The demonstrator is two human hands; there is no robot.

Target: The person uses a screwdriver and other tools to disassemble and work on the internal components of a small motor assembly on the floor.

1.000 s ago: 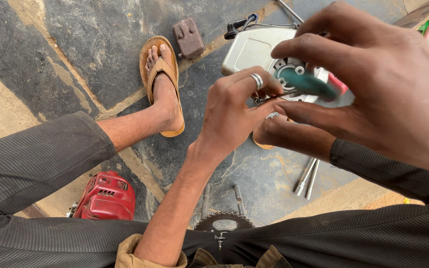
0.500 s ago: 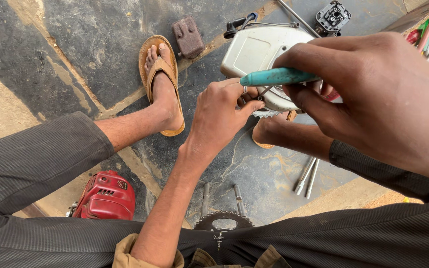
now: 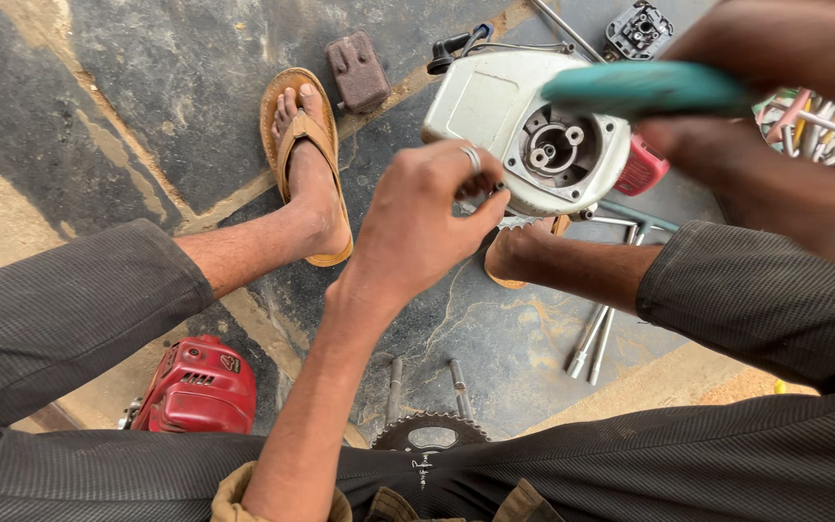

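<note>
left hand pinched on something small, hidden, at white engine housing | right hand clamped on teal-handled tool; blurred | risk: housing probably rocks on foot; tool slips

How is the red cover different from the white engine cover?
The red cover lies near the left knee, untouched; the white engine cover sits by the feet, with the left hand at its edge. The red one looks smaller and has vent slits; the white one shows a round opening. Both rest on the stone floor.

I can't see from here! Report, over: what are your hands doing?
Left hand pinching at white engine cover edge. Right hand raised, holding teal-handled tool. Nothing between them.
</note>
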